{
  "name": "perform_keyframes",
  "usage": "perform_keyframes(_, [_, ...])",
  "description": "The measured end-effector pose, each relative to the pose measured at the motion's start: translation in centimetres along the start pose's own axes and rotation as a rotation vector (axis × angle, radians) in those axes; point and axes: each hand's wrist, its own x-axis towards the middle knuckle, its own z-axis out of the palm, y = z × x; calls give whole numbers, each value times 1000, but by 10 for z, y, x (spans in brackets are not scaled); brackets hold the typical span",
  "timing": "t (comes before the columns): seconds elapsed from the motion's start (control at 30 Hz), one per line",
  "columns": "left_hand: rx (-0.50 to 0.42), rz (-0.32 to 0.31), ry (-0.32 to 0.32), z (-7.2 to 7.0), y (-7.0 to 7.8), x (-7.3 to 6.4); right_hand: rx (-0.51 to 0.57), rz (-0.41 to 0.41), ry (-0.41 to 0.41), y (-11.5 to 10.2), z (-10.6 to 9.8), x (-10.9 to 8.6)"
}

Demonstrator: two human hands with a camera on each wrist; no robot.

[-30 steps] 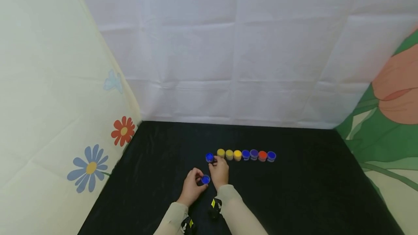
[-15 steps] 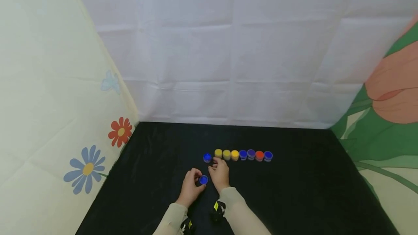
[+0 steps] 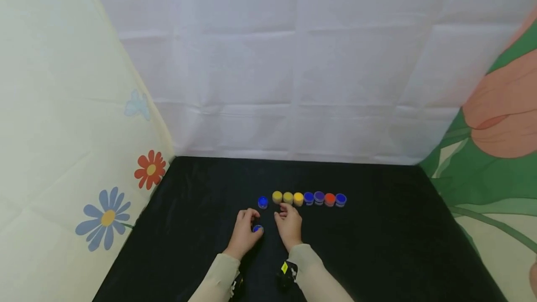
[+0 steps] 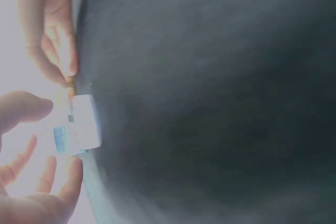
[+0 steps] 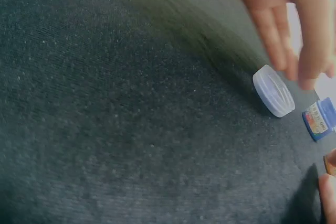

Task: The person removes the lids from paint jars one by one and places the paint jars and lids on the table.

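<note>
My left hand (image 3: 242, 233) is over a small blue-centred round piece (image 3: 258, 229) on the table, its thumb covering part of that piece. In the right wrist view the piece looks like a translucent lid (image 5: 273, 92), and the left wrist view shows a gap beside my thumb (image 4: 31, 109). Farther off stands a small blue paint jar (image 3: 263, 202), with a printed label (image 5: 317, 119) on its side. To the right, my right hand (image 3: 290, 225) hovers with bent, relaxed fingers and nothing visible in them. It is nearest the row's left end.
Several small paint jars stand in a row to the right: yellow (image 3: 287, 197), blue (image 3: 308, 198), purple (image 3: 319, 197) and red (image 3: 330, 199). A black cloth (image 3: 377, 246) covers the table. White sheeting (image 3: 293, 59) hangs behind, with flowered cloth (image 3: 50, 129) at the left side.
My right hand has drawn away from the blue jar, toward the right. My left hand has shifted so its thumb overlaps the lid, while its fingers sit farther forward. The view has drifted slightly.
</note>
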Motion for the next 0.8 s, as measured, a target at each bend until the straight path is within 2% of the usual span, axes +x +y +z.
perform_keyframes(0.27, [81,71,4,-3,12,32,75,72,-4,0,2,-2])
perform_keyframes(0.43, [126,107,-19,-4,14,51,85,115,13,-1,6,-2])
perform_keyframes(0.63, [239,153,-81,1,9,68,88,108,31,-2,8,-2])
perform_keyframes(0.8, [304,166,-151,5,8,80,89,103,28,-5,6,0])
